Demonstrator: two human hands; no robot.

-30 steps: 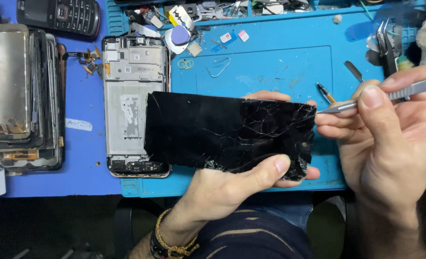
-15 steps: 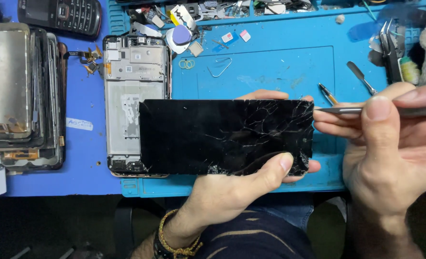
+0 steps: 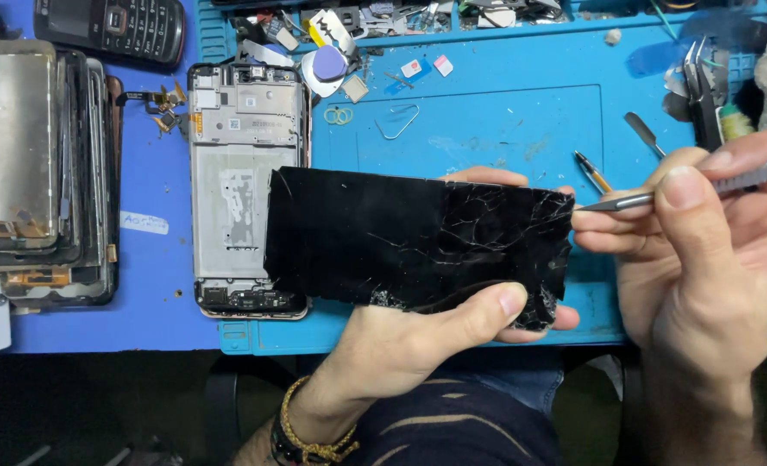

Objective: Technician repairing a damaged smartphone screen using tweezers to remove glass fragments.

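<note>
My left hand [image 3: 418, 341] grips a cracked black phone screen [image 3: 401, 242] by its lower edge, thumb on the front and fingers behind, holding it flat above the blue repair mat [image 3: 504, 121]. My right hand [image 3: 703, 267] pinches a slim metal tool [image 3: 651, 197] between thumb and fingers. Its tip touches the screen's shattered right edge. An opened phone frame [image 3: 241, 147] lies on the mat to the left, partly covered by the screen.
A stack of old display panels [image 3: 38, 164] sits at the far left. A black keypad phone [image 3: 112, 26] lies at the top left. Small parts, picks and a paper clip [image 3: 398, 121] litter the mat's top. Tweezers and tools [image 3: 703, 95] rest at the right.
The screen has shifted slightly and levelled out in my left hand. My right hand has kept the tool tip at the screen's right edge.
</note>
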